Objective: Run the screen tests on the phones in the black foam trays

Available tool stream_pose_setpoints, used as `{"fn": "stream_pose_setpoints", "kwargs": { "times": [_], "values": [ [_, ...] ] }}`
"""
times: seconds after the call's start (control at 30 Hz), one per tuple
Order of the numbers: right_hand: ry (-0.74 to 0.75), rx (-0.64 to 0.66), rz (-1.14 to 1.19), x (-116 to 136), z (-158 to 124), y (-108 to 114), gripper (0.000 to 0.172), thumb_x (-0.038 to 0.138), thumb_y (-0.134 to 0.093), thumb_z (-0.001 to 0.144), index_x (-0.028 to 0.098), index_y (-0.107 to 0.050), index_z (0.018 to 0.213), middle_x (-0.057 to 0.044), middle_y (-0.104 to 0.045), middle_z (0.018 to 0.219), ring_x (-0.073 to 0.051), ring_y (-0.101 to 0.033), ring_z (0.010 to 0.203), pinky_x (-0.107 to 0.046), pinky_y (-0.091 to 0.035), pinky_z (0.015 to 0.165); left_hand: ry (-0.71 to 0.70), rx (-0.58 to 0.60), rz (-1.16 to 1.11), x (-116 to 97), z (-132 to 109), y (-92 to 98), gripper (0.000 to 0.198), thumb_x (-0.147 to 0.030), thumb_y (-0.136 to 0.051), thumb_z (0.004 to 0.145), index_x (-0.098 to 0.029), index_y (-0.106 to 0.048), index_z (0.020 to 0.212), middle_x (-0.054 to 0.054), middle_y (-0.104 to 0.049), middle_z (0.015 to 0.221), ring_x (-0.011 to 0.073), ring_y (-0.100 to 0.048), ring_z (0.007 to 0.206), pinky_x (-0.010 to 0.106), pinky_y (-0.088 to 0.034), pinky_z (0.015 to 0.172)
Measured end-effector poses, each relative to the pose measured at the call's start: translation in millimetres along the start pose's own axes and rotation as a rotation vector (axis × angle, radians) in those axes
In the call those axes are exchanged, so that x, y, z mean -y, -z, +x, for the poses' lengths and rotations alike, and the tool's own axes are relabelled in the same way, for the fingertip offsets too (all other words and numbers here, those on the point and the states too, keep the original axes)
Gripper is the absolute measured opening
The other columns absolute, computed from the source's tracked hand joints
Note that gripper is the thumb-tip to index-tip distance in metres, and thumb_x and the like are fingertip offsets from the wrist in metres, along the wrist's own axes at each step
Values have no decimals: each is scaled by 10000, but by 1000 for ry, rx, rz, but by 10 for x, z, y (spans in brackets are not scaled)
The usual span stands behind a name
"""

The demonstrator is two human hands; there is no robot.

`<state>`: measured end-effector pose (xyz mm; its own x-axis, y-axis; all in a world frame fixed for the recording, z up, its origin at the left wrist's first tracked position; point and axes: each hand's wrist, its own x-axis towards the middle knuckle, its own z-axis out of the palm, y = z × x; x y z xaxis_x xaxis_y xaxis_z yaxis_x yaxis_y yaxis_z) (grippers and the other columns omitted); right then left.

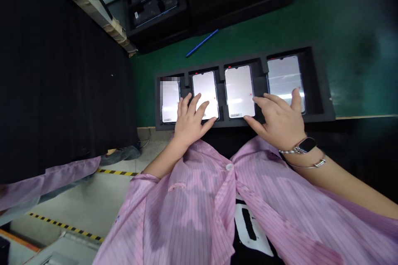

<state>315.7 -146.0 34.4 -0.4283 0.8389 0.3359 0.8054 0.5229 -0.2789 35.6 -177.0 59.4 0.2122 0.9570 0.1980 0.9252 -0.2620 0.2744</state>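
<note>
Several smartphones with lit white screens lie face up in the slots of a long black foam tray (222, 124). My left hand (190, 122) is open over the second smartphone from the left (203, 80), its fingers spread across the lower part of the screen. To its left is the leftmost smartphone (170, 103). My right hand (281, 118) is open, with its index fingertip at the right edge of the third smartphone (239, 87) and its thumb by the bottom edge. Its little finger is raised over the rightmost smartphone (283, 74). Whether the fingertips touch glass is hard to tell.
A blue pen (201, 43) lies on the green tabletop (245, 25) behind the tray. Farther back stands a dark tray (152, 4) of devices. A taped post (93, 8) and black curtain (68, 70) border the left. Yellow-black tape (115, 172) marks the floor.
</note>
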Motion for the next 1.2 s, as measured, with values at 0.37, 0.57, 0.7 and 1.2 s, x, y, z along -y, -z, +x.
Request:
{"fn": "stream_pose_setpoints", "kwargs": {
  "times": [0.37, 0.57, 0.7, 1.2],
  "values": [
    [-36, -8, -2, 6, 6, -14, 619, 575, -457, 1036, 110, -563, 1430, -192, -707, 1264, -369, -641, 1241, -686, -188, 1256, -2, 18, 2, 4, 19, 0, 512, -596, -535, 1006, -227, -638, 1346, 140, -544, 1548, 391, -368, 1521, 595, -278, 1268],
    [-18, 13, -35, -10, -1, -22, 662, 561, -480, 1040, 100, -481, 1515, -191, -697, 1281, -372, -594, 1303, -693, -178, 1256, -1, 25, 0, 13, 26, -14, 528, -594, -541, 1002, -228, -621, 1374, 148, -543, 1547, 397, -369, 1519, 603, -280, 1261],
    [3, -6, -14, -13, -16, -19, 674, 561, -493, 1037, 107, -463, 1535, -190, -688, 1301, -386, -581, 1304, -715, -178, 1241, -12, 5, 8, 13, 12, -19, 499, -580, -536, 1008, -221, -645, 1337, 151, -567, 1522, 389, -401, 1498, 595, -311, 1245],
    [45, 1, -69, -33, -38, -5, 614, 547, -508, 1051, 135, -504, 1506, -163, -691, 1311, -356, -569, 1321, -661, -170, 1256, -30, -201, -55, 230, -144, 279, 518, -552, -579, 996, -226, -578, 1399, 164, -493, 1555, 358, -355, 1512, 563, -298, 1254]
  ]
}}
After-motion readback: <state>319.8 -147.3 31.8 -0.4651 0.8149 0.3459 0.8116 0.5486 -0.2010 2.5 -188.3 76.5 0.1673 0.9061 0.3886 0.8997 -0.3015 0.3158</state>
